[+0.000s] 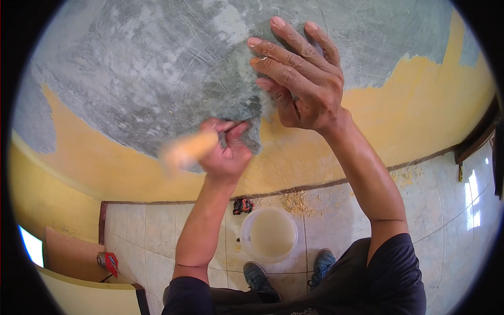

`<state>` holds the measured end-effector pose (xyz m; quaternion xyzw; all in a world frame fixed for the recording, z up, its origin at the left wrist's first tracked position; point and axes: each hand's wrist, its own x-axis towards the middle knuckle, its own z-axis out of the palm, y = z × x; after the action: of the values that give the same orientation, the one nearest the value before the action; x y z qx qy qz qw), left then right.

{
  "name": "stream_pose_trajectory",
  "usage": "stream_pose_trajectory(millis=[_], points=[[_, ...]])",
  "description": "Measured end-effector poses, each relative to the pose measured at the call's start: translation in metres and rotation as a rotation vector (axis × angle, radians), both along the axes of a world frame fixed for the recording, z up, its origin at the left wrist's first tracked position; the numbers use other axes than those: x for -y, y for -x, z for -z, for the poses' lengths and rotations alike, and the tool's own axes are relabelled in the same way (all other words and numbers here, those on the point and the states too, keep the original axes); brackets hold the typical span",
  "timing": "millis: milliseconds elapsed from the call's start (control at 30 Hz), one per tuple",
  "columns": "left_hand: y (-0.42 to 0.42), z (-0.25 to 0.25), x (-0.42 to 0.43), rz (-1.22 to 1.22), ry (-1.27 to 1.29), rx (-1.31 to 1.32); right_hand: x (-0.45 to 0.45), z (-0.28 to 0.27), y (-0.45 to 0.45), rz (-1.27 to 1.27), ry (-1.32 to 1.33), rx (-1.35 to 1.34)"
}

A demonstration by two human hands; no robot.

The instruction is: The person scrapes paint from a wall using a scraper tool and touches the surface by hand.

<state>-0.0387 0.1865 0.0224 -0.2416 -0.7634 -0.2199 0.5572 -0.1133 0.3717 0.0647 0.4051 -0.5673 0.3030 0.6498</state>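
Observation:
My left hand (226, 152) is closed around a tool with a pale yellow handle (190, 149), which is smeared by motion. Its thin dark blade meets the wall close to the edge of the yellow paint (325, 136). Up and to the right, my right hand (304, 73) lies against the wall with its fingers spread and nothing held; dust marks its fingertips. Around both hands the wall shows a scraped grey surface (147, 68) with scratches and whitish patches.
On the tiled floor (336, 220) below stands a white bucket (270, 234) of cloudy liquid, beside a small black and red object (242, 206) and paint flakes (296, 202). A red object (111, 263) is at the lower left. Dark wooden trim (476, 131) borders the right.

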Motion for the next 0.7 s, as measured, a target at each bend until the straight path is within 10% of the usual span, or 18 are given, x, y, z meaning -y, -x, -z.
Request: stream_pose_trajectory(millis=[700], points=[[-0.004,0.002,0.004,-0.006,0.032,-0.017,0.000,0.002,0.000,-0.028,0.006,0.014]])
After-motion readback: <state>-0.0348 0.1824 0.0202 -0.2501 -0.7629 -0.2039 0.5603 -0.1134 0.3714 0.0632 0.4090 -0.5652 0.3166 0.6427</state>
